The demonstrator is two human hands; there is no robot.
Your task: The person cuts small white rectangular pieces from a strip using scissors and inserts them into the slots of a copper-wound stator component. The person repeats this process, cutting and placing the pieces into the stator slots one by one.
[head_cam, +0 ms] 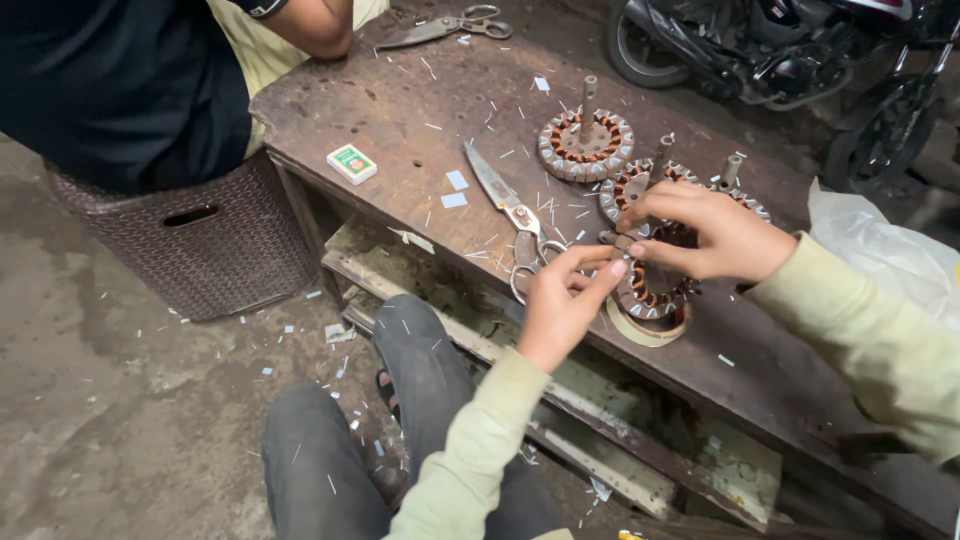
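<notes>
Wound stator (655,290), copper coils round a toothed metal ring, sits at the near edge of the wooden bench (400,110), on top of a tape roll (650,328) that peeks out at its 6 o'clock. Right hand (715,235) lies over the stator's 12 o'clock side, fingers curled down onto the coils, thumb and forefinger pressed together at the left rim on something small; can't tell what. Left hand (562,300) is at the stator's 9 o'clock, fingertips bunched and pinched toward the same rim spot, touching or nearly touching the right fingertips. Most of the stator centre is hidden under the right hand.

Outward: 2 more stators behind the right hand at 12 o'clock, partly covered, each with an upright shaft. A 4th stator (586,145) stands clear at 11 o'clock, well apart. Large scissors (510,215) lie just beside the left hand at 10 o'clock, handles toward the hand. Small box (352,163) farther out at 9 o'clock. Second scissors (450,25) at the bench's far edge. Paper scraps all over the bench and floor. Another person's arm (310,25) rests at the far-left corner, woven stool (200,240) below. Motorcycle (780,45) at 1 o'clock, plastic bag (890,255) at 3 o'clock.
</notes>
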